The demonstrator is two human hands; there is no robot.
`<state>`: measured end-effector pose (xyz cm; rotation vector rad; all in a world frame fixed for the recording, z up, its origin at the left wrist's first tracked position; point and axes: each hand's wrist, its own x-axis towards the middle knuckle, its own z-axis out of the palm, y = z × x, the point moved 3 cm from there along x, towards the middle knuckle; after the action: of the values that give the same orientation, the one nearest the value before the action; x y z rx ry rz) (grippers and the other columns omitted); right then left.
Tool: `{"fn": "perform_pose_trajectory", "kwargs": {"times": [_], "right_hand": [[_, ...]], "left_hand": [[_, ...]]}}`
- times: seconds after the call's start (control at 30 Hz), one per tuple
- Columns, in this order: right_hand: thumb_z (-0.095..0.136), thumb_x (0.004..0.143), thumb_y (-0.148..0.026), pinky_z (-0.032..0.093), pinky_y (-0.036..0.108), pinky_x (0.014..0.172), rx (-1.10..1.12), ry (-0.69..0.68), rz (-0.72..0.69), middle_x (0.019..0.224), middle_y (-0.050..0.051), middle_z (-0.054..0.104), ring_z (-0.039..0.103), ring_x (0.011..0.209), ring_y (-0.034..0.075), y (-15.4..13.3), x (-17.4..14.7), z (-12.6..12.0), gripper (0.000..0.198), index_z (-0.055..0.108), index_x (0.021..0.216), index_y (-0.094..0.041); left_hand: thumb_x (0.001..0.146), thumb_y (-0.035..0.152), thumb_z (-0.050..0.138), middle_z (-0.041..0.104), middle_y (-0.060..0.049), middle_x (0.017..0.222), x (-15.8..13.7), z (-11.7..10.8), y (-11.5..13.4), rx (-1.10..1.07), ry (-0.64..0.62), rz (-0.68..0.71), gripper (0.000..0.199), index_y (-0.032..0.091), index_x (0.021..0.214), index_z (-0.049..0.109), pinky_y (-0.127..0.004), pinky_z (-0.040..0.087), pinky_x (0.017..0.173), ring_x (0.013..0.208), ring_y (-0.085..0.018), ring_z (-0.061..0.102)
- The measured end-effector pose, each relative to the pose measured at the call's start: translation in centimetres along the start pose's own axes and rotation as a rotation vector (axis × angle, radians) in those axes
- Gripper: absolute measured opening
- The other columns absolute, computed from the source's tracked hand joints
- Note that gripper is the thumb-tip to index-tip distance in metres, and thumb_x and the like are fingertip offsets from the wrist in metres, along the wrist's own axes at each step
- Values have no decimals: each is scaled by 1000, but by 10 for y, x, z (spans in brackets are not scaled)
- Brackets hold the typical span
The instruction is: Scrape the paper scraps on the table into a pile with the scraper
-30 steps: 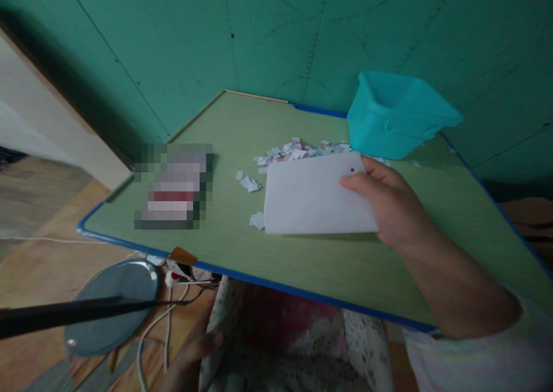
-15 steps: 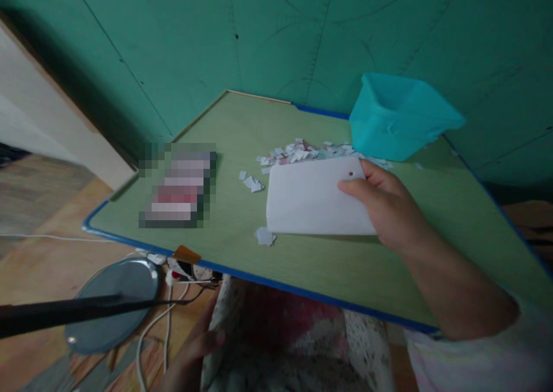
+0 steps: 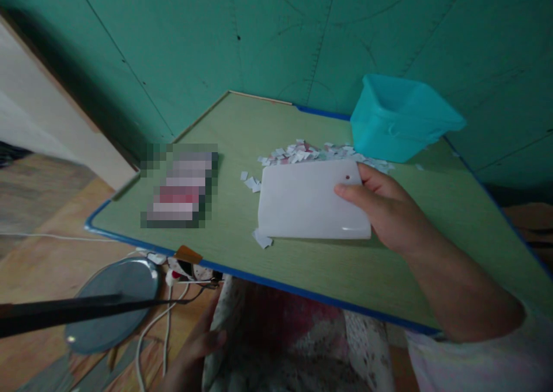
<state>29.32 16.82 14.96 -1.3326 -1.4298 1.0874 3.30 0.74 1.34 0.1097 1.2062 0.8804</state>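
Observation:
My right hand point(image 3: 384, 207) grips the right edge of a white plastic scraper point(image 3: 302, 202), thumb on top near its small hole. The scraper is a flat panel, tilted over the table. Behind it lies a heap of small paper scraps point(image 3: 298, 151), partly hidden. More scraps show by its left edge, and one paper piece point(image 3: 262, 239) touches its lower left corner. Below the table's front edge, my left hand point(image 3: 201, 343) is closed on the left rim of a white, dark-speckled container point(image 3: 222, 323). That container has a reddish inside and stands under the edge.
A turquoise plastic bin point(image 3: 389, 127) stands at the back right of the green table point(image 3: 207, 127). A pixelated phone-like slab point(image 3: 179, 187) lies at the left. On the floor are a round grey disc point(image 3: 116, 311) and white cables point(image 3: 142, 346); a dark bar point(image 3: 78, 314) crosses above.
The scraper has slid slightly left and toward me in my right hand, nudging the paper piece at its lower left corner. My left hand has barely moved.

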Motion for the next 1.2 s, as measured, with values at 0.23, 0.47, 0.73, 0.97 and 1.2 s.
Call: {"fn": "perform_pose_trajectory", "kwargs": {"times": [0.23,0.47,0.73,0.97,1.2], "right_hand": [[55,72,-32,45,30,50,-49,147,-54,75,1,65,58,64,18,-1,3,-6,20,62,90,-25],[56,74,-32,45,31,56,-28,362,-124,78,1,62,57,68,18,4,7,-19,17,59,88,-25],[58,76,-37,48,40,79,-19,342,-205,100,4,65,60,91,22,0,9,-14,25,57,98,-25],[56,78,-42,49,34,71,-34,109,-134,87,3,66,61,82,19,9,3,15,26,57,95,-23],[55,78,-39,45,32,63,-166,274,-156,79,3,63,57,72,18,4,2,-3,23,58,92,-21]], "left_hand": [[58,23,68,74,-6,91,6,-3,-4,54,-98,-5,80,24,132,38,-40,52,74,97,-32,63],[61,23,67,74,-4,91,5,-5,-9,1,-90,-24,81,25,134,34,-38,52,74,97,-30,64],[59,19,68,75,-2,87,14,-9,-14,-52,-107,22,83,24,134,34,-39,51,80,98,-30,63],[52,19,73,75,-4,92,9,-2,-4,18,-19,42,71,27,120,53,-46,49,86,107,-36,58],[47,18,74,75,-5,89,13,2,-7,-10,-32,159,75,26,119,54,-47,49,86,111,-38,55]]}}
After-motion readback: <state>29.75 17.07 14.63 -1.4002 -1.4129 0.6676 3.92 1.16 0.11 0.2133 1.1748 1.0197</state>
